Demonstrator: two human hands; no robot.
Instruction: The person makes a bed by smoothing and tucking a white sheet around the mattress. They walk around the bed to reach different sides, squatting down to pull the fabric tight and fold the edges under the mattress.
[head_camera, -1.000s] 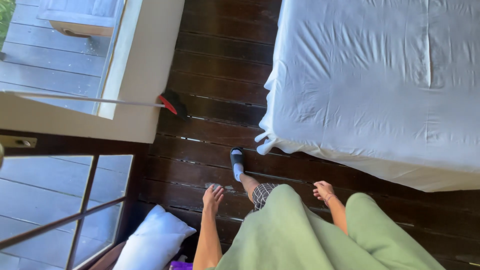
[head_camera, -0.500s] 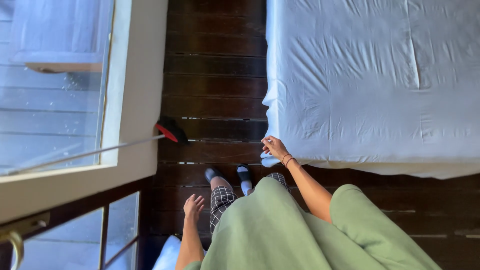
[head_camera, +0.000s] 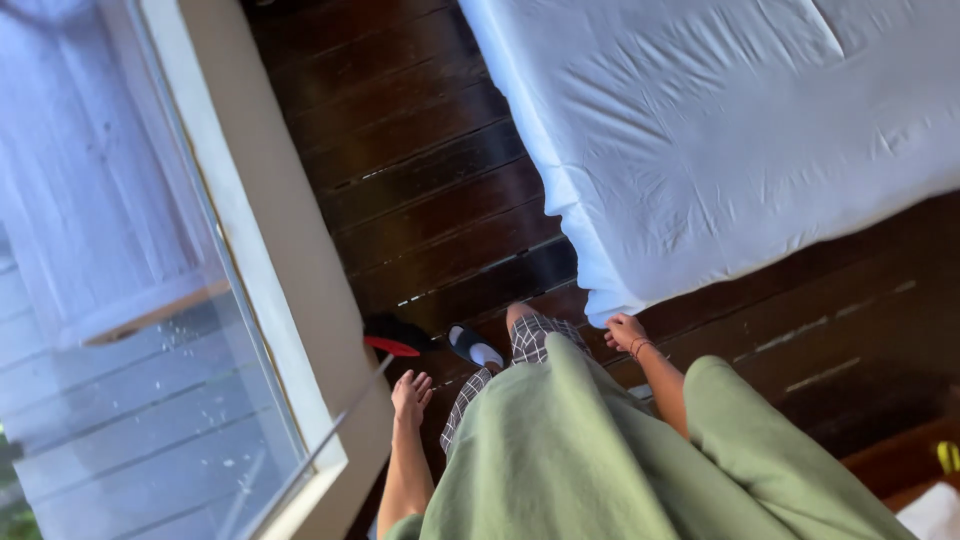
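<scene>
The white fitted sheet (head_camera: 720, 140) covers the mattress and fills the upper right of the view, with its long edge running from the top centre down toward the right. Its lower corner (head_camera: 600, 300) hangs down at the bed's end, just above the dark wooden floor (head_camera: 420, 180). On the left stands a large window with a pale frame (head_camera: 270, 260).

The person wears a green garment (head_camera: 600, 450) and checked trousers, with one dark slipper (head_camera: 472, 347) stepping forward. A broom with a black and red head (head_camera: 392, 336) leans by the window frame, near the left hand.

The right hand (head_camera: 625, 332) is the nearer one to the sheet: it sits directly under the hanging corner and seems to touch it, fingers curled narrow, but whether they really pinch the cloth one cannot tell. The left hand (head_camera: 411, 393) hangs free with fingers loosely spread, holding nothing, well apart from the bed.

Compared with half a second ago, the camera has tilted, so the bed edge now runs diagonally, and the right hand has stayed at the corner.
</scene>
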